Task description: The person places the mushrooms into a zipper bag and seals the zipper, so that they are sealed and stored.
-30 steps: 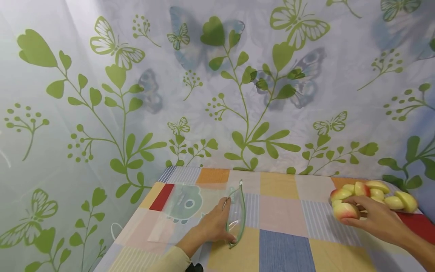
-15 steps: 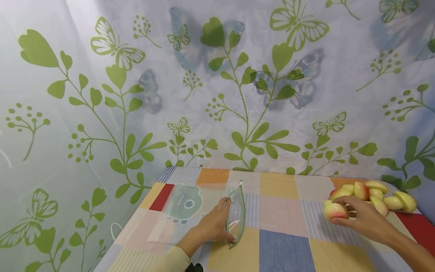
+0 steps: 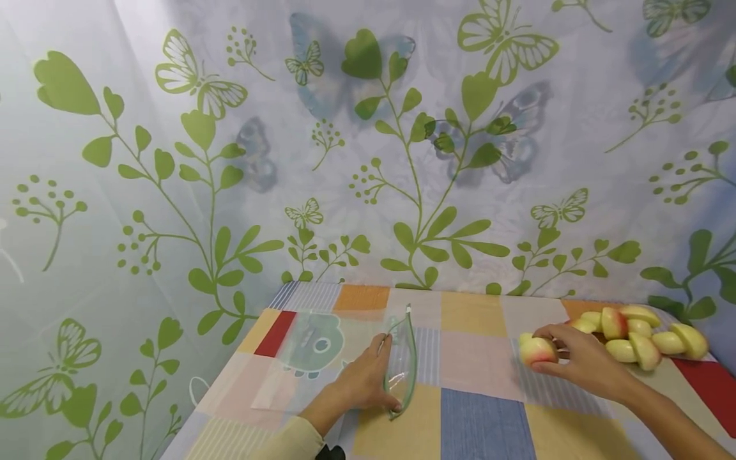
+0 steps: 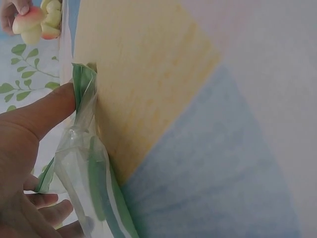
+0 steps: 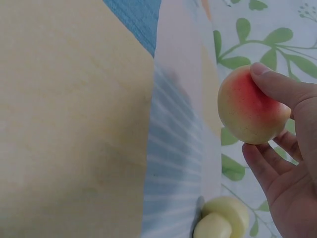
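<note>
A clear zip bag [image 3: 313, 351] with a green-edged mouth and a dinosaur print lies on the left part of the table. My left hand [image 3: 359, 380] holds its mouth spread apart, the thumb at the near edge and the fingers at the far edge. In the left wrist view the thumb meets the green strip [image 4: 84, 82]. My right hand [image 3: 592, 367] grips a yellow toy mushroom [image 3: 538, 351] with a red-blushed cap, held above the table. Thumb and fingers are on opposite sides of the cap [image 5: 247, 111] in the right wrist view.
Several more yellow mushroom-shaped pieces [image 3: 646, 348] lie in a heap at the table's right end. A patchwork cloth [image 3: 480, 364] covers the table. Behind it hangs a curtain [image 3: 345, 191] printed with leaves and butterflies.
My right hand has carried the toy mushroom leftward, away from the heap, uncovering more of the pieces there. The left hand and the bag have stayed in place.
</note>
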A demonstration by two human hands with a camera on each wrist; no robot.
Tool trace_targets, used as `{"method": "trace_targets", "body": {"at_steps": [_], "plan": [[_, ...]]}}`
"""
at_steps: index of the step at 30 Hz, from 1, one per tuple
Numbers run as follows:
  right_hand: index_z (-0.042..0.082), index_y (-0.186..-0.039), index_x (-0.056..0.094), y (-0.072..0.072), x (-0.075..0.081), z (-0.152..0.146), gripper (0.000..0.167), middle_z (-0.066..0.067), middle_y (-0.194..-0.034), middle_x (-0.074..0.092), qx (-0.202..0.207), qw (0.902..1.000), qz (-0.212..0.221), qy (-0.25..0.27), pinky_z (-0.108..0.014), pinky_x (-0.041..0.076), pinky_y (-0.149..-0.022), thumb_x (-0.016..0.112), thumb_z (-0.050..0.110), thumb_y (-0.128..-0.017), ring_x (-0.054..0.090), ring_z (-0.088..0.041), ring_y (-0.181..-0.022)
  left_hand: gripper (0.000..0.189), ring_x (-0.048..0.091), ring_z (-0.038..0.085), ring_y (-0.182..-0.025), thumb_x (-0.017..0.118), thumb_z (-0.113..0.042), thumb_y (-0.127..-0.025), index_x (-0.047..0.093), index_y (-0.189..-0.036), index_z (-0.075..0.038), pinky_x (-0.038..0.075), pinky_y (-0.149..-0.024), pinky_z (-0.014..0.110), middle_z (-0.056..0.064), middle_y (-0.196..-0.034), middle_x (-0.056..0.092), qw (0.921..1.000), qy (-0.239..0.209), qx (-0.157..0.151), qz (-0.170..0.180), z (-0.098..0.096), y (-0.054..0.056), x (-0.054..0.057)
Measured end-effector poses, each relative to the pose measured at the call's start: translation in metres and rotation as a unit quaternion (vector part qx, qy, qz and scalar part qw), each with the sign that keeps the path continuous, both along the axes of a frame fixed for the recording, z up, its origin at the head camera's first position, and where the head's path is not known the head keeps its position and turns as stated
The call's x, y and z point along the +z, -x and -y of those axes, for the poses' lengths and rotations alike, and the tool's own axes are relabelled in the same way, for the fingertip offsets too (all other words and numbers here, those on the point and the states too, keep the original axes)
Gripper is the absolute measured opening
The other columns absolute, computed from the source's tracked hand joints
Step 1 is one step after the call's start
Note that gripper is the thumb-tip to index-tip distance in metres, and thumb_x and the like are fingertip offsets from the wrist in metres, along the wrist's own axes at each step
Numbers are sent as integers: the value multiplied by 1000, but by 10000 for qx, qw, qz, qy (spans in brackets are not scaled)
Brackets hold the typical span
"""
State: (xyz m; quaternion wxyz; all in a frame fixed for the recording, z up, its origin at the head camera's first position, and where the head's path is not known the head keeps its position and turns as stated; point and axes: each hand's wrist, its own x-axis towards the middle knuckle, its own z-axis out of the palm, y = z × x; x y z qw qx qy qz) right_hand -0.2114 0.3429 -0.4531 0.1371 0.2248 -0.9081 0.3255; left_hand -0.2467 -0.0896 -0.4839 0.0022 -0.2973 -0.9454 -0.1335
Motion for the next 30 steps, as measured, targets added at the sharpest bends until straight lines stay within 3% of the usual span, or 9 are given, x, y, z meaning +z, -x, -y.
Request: {"method": "trace_targets", "body": {"at_steps": [9, 16, 21, 30], "plan": [[12, -109, 69, 6, -11, 19, 40, 4, -103, 66, -8, 9997, -110, 225, -28, 59, -73, 92, 23, -78, 61, -5, -88, 132, 50, 36, -135, 96, -53, -64, 26, -159, 6, 56, -93, 41, 22, -161, 31, 10000, 58, 46, 29, 0, -4, -2], [9, -110, 69, 8, -17, 35, 42, -1, -107, 65, 95, 9993, 99, 359, -29, 59, -74, 91, 23, -79, 61, -9, -90, 132, 50, 38, -136, 96, -53, -65, 25, -159, 6, 56, -93, 41, 23, -161, 30, 9999, 73, 30, 101, 0, -8, -1], [14, -110, 69, 11, -21, 47, 43, 0, -109, 65, 40, 9991, 261, 346, -29, 59, -76, 92, 30, -78, 62, -10, -91, 132, 49, 38, -136, 96, -53, -65, 24, -159, 6, 57, -91, 42, 23, -161, 29, 9999, 105, -3, 120, 3, -9, -3], [11, -111, 67, 26, -9, 68, 42, 0, -109, 65, 407, 9978, 328, 413, -34, 59, -81, 91, 27, -79, 64, -19, -95, 132, 50, 37, -135, 95, -53, -67, 22, -160, 5, 56, -93, 42, 21, -162, 28, 9999, 91, -27, 35, 1, -1, 2]]}}
